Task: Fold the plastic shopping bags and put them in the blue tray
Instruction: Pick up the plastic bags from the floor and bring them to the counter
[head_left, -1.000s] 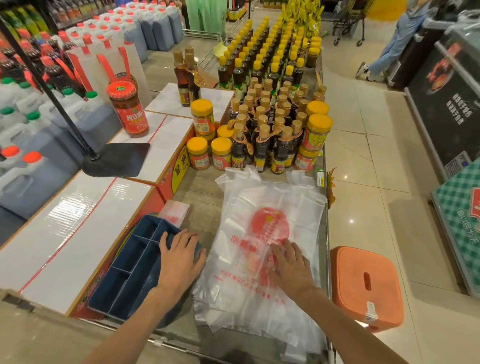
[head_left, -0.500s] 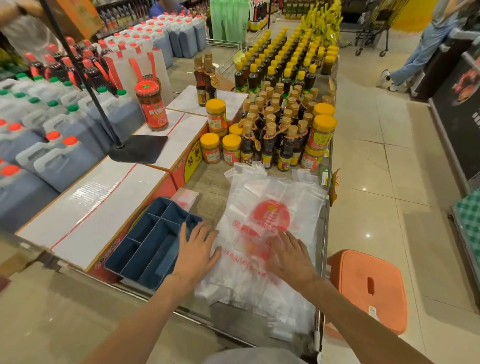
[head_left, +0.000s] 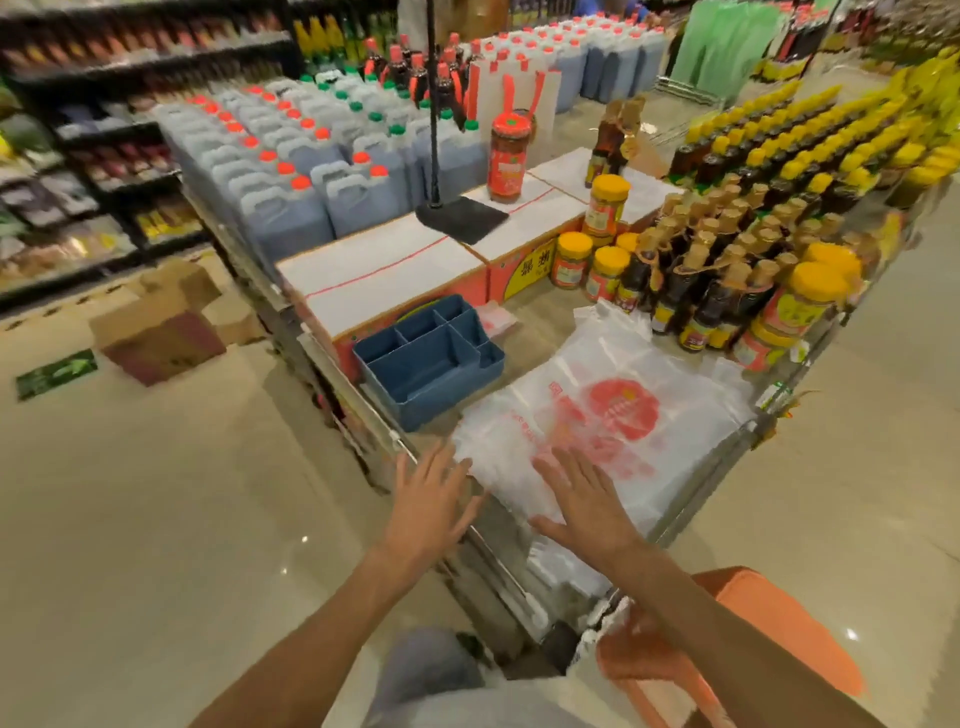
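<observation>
Both hands flat, fingers spread, over bags

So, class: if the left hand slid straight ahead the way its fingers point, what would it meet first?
Probably the near edge of the plastic bags, just beyond the left hand; further along stands the blue tray. Depth is unclear.

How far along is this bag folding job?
Barely begun. The blue tray shows no folded bags in its compartments. The plastic bags lie flat in a stack; the right hand rests flat on them, the left hand at their edge. Folding and stowing remain.
</observation>
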